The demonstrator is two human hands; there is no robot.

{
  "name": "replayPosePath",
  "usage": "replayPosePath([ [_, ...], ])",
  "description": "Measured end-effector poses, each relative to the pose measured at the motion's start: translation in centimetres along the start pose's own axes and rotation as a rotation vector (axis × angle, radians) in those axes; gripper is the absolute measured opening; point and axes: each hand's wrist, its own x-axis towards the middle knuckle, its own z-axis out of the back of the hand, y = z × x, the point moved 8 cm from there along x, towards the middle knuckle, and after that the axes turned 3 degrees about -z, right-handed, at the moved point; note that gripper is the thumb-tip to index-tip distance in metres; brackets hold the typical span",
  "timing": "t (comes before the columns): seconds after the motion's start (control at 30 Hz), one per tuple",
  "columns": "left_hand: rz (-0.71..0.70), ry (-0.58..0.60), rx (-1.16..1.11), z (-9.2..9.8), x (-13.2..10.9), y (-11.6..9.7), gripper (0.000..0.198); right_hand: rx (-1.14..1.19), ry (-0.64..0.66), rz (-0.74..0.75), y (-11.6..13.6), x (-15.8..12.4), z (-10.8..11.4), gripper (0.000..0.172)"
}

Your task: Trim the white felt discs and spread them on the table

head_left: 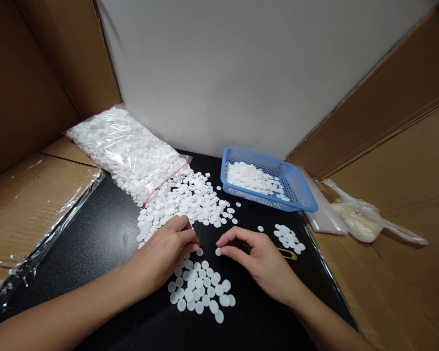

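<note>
You are mid-sort, by the look of it: both hands are down on the black bench (106, 234), working the small white discs one at a time. Your right hand (258, 261) has its thumb and forefinger pinched on a single white disc (218, 251), the other fingers curled loosely. Your left hand (164, 253) is curled with its fingertips closed together at another disc (199, 252) just beside it; whether that one is actually gripped or only touched I cannot tell.

Between your wrists lies a flat cluster of discs (201, 290), spread one layer deep. Above your left hand is the larger loose heap (186, 200), spilling from the mouth of the clear plastic bag (124, 151), which lies well filled.

The next move, I judge, calls for a light, clean lift of the pinched disc so that its neighbours are not dragged along.

Further back on your right stands the blue basket (300, 195), partly filled with discs, with a small separate pile (288, 238) in front of it. A thin rubber band (287, 253) lies just beyond your right hand. Cardboard walls (388, 112) close in both sides, and a crumpled plastic bag (358, 219) rests on the right. Stray discs dot the bench on the way to the basket.
</note>
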Motion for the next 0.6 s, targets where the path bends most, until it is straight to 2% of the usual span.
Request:
replayPosePath([
  [0.07,0.029,-0.030,-0.200,-0.3,0.3,-0.8,0.011,0.036,-0.032,0.004,0.1,-0.1,-0.6,0.008],
  [0.17,0.173,-0.056,-0.599,-1.2,0.3,-0.8,0.007,0.055,-0.032,0.050,0.9,-0.2,-0.7,0.011],
  [0.23,0.277,-0.070,-0.830,-1.8,0.1,-0.3,0.011,-0.070,-0.020,0.068,0.9,-0.4,0.4,0.011],
  [0.3,0.364,-0.070,-1.012,-2.3,-0.1,0.2,0.020,-0.351,-0.040,0.059,0.2,-0.7,2.4,0.009],
  [0.37,0.424,-0.073,-1.141,-2.6,-0.3,0.6,0.027,-0.645,-0.116,0.011,-1.1,-0.9,5.2,0.008],
  [0.43,0.464,-0.082,-1.226,-2.8,-0.5,0.9,0.031,-0.825,-0.126,-0.038,-2.7,-1.0,7.0,0.013],
  [0.5,0.506,-0.089,-1.291,-3.0,-0.7,1.1,0.033,-0.888,-0.061,-0.093,-4.4,-0.9,7.6,0.018],
  [0.6,0.566,-0.098,-1.365,-3.2,-0.9,1.1,0.032,-0.860,0.047,-0.168,-5.9,-1.0,7.3,0.022],
])
